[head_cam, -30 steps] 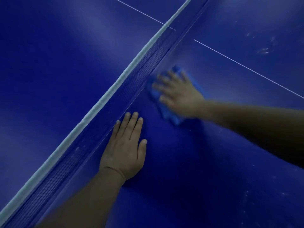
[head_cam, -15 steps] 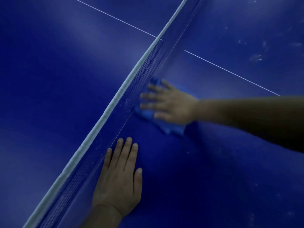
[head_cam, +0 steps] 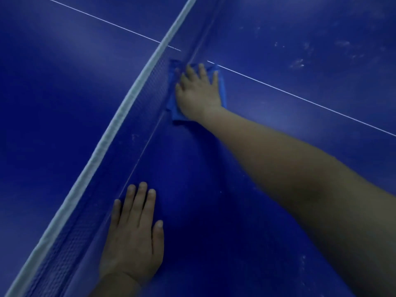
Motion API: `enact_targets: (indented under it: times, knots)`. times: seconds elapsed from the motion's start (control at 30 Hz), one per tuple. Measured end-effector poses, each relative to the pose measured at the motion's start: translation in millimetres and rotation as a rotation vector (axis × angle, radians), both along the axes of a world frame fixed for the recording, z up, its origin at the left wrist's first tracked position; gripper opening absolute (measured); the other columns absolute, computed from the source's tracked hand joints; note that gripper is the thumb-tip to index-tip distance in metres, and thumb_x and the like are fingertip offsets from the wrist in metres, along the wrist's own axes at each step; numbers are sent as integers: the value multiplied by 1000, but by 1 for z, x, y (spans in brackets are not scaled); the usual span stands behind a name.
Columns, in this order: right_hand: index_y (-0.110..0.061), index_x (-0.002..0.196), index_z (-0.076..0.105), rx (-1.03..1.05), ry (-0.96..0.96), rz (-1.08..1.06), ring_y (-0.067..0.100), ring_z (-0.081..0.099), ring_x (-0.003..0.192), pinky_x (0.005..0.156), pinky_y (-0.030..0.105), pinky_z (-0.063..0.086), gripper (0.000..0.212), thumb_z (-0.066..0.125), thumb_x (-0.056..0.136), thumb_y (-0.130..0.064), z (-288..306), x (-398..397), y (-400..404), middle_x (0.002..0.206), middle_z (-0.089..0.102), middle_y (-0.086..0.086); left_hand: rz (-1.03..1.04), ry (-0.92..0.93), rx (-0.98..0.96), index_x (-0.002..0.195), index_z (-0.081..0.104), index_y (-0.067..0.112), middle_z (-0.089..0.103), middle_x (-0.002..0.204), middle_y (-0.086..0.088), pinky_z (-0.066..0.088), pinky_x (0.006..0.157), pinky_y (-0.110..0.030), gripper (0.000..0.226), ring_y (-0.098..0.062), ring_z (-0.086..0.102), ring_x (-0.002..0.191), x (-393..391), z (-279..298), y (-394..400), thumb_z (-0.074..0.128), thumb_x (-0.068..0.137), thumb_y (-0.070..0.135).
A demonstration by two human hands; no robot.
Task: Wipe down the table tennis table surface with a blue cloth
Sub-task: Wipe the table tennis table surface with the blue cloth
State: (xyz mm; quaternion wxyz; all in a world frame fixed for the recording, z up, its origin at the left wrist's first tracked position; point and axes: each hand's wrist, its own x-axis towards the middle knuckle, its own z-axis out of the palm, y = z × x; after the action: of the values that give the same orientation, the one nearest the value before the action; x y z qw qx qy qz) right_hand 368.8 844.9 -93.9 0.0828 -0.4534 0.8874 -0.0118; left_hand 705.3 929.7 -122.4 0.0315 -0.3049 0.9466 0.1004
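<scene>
The dark blue table tennis table (head_cam: pixel 246 211) fills the view. My right hand (head_cam: pixel 198 93) lies flat with straight fingers on a blue cloth (head_cam: pixel 222 91), pressing it onto the table right beside the net, where the white centre line meets it. The cloth shows around the hand's edges. My left hand (head_cam: pixel 135 236) rests flat on the table surface close to the base of the net, fingers straight, holding nothing.
The net (head_cam: pixel 120 125) with its white top band runs diagonally from bottom left to top centre. A thin white centre line (head_cam: pixel 300 97) crosses the table. Pale smudges (head_cam: pixel 297 63) and specks mark the surface at the upper right.
My right hand has slid the cloth along the net, farther away, up to the centre line, and its fingers now point away from me. The left hand stays flat on the table.
</scene>
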Motion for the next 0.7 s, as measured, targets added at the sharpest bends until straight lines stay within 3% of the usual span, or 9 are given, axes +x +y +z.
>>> enact_targets:
  times: [0.1, 0.2, 0.3, 0.33, 0.4, 0.5, 0.57, 0.63, 0.7]
  knots:
    - [-29, 160, 17, -9, 43, -362, 31, 6, 154, 120, 61, 0, 56, 20, 106, -45, -10, -56, 88, 168, 12, -5, -2, 18, 23, 150, 34, 2, 27, 162, -11, 0, 123, -40, 66, -26, 11, 153, 0, 1, -1, 33, 95, 37]
    - [-27, 160, 15, 0, 12, -754, 36, 0, 154, 119, 65, -1, 59, 20, 105, -46, -2, -99, 194, 168, 7, -4, 4, 16, 27, 151, 32, 3, 25, 163, -9, 2, 123, -40, 66, -25, 10, 153, -1, 0, 0, 33, 96, 38]
    - [-23, 161, 13, 14, -30, -1032, 39, -7, 153, 116, 68, -4, 62, 17, 103, -47, -1, -105, 214, 169, 0, -1, 2, 20, 29, 151, 33, 3, 27, 162, -10, 2, 122, -41, 65, -23, 9, 153, -2, 0, 0, 33, 96, 38]
    - [-21, 161, 13, 2, -29, -1038, 40, -7, 152, 116, 70, -3, 62, 18, 103, -45, -1, -98, 198, 169, 0, 0, -1, 21, 29, 150, 34, 2, 27, 162, -11, 2, 123, -40, 65, -22, 7, 154, -3, 1, 0, 33, 95, 38]
    - [-19, 160, 15, -26, 17, -853, 41, -2, 153, 115, 71, -1, 61, 23, 103, -38, -3, -73, 150, 169, 3, 3, 1, 23, 30, 150, 35, 2, 28, 161, -11, 0, 123, -39, 65, -17, 0, 155, -4, 1, -2, 32, 95, 38]
    - [-23, 160, 15, -27, 18, -281, 34, -1, 154, 119, 65, -3, 61, 26, 101, -34, -7, -7, 74, 169, 4, -2, 16, -12, 52, 150, 37, 2, 24, 161, -7, -6, 123, -35, 66, -10, -8, 154, -4, 0, -3, 30, 96, 39]
    - [-29, 160, 14, 15, -38, -13, 28, -2, 155, 120, 61, -5, 58, 26, 104, -41, -4, 12, 72, 168, 3, -7, 27, -27, 62, 151, 36, 3, 21, 162, -4, -10, 123, -32, 66, -7, -12, 153, -4, 1, -3, 28, 96, 40]
    - [-30, 160, 16, 38, 23, -89, 30, 2, 155, 120, 62, -1, 57, 28, 105, -44, -7, -24, 116, 168, 6, -7, 36, -26, 82, 151, 35, 3, 20, 162, -3, -11, 123, -32, 67, -8, -11, 153, -5, 2, -3, 27, 95, 40]
    - [-26, 159, 23, 71, 137, -371, 39, 9, 152, 116, 68, 6, 60, 35, 103, -45, -12, -72, 186, 168, 12, 0, 43, -24, 101, 151, 34, 3, 22, 162, -6, -11, 123, -31, 67, -11, -4, 153, -6, 4, -3, 27, 96, 40]
